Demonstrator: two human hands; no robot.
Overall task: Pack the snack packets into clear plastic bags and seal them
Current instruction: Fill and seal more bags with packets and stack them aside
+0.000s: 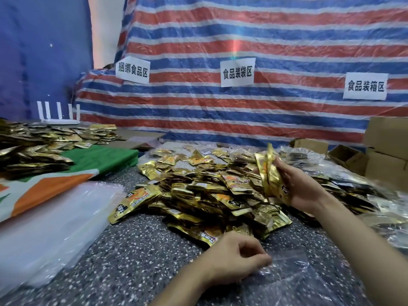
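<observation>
The right hand (302, 186) has its fingers curled round a stack of gold snack packets (269, 173), held upright over the pile (209, 195) at mid-desk (132, 261). The left hand (234, 259) pinches the mouth of a clear plastic bag (291, 272) lying by the near edge. The packets look light and slick, so squeezing their flat faces should hold them. The bag looks limp, so its rim needs spreading.

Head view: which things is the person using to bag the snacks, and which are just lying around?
In the job:
right hand gripping a handful of packets
left hand pinching the clear bag
packet pile
stack of spare bags

Just lying about:
green-and-orange cloth
cardboard boxes
white rack
paper signs
</observation>
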